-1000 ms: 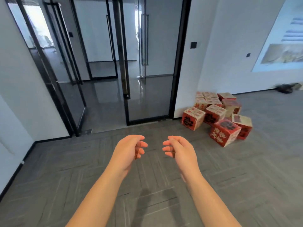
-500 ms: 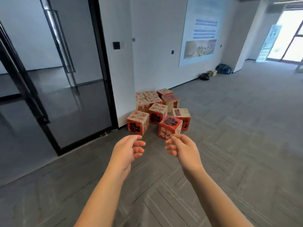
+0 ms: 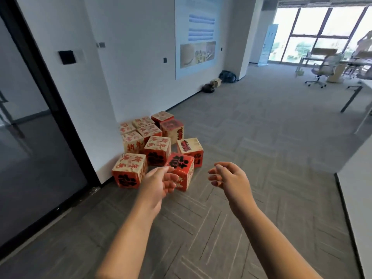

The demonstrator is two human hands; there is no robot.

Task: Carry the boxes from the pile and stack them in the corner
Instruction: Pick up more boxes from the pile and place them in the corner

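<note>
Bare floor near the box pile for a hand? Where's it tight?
Free: carpet right of the pile toward the office chair; carpet in front, beneath left hand and right hand. Tight: pile backs onto white wall; door frame on its left.

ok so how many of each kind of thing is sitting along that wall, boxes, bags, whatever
printed boxes: 10 in view, any underneath hidden
dark bags: 2
plain cardboard box: 1
total: 13

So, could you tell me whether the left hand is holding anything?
Empty: the left hand has loosely curled fingers with nothing between them.
</note>
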